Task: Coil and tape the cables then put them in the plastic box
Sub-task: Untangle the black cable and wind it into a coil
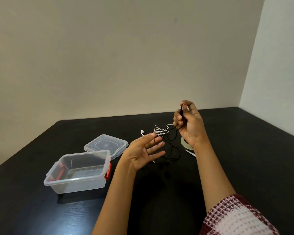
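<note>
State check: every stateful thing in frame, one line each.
plastic box: open, no cables inside.
lid: off, flat on table behind box.
black cable: uncoiled, one end held up by right hand.
white cable: loose tangle on table, untaped.
tape roll: on table, partly hidden.
left hand: open.

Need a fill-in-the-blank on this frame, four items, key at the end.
1. The right hand grips a cable whose colour is ____.
2. The plastic box has latches coloured ____.
3. Its lid lies apart on the table, so the box is ____.
4. The tangled earbud cable on the table is ____.

Missing words: black; red; open; white.
</note>
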